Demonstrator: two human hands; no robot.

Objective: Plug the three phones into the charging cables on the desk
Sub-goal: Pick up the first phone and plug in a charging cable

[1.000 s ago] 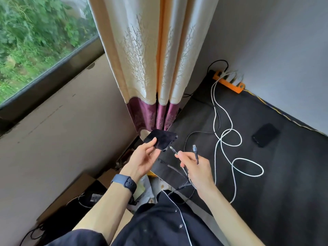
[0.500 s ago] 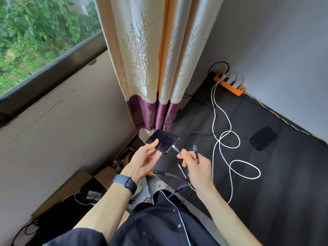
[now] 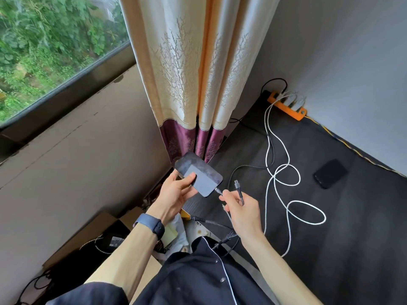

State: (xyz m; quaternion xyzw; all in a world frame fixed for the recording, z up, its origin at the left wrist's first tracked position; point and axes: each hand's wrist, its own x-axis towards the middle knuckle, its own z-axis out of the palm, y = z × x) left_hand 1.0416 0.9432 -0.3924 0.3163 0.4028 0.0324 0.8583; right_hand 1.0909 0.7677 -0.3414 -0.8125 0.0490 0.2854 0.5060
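My left hand (image 3: 176, 192) holds a dark phone (image 3: 201, 176) screen-up, near the desk's left corner. My right hand (image 3: 241, 211) pinches a braided grey multi-head cable (image 3: 217, 224); one connector (image 3: 218, 190) touches the phone's bottom edge. A second connector (image 3: 236, 183) of that cable sticks up beside it. A second black phone (image 3: 330, 173) lies flat on the desk to the right. A white cable (image 3: 284, 172) loops across the desk from an orange power strip (image 3: 286, 106). No third phone is in view.
The dark desk (image 3: 352, 238) runs along a grey wall. A cream and purple curtain (image 3: 193, 84) hangs at its left corner, beside a window. Cardboard boxes (image 3: 88, 234) and a black adapter lie on the floor at the lower left.
My left hand has turned the phone so its bottom edge faces my right hand. The connector in my right hand has closed the gap and now meets that edge.
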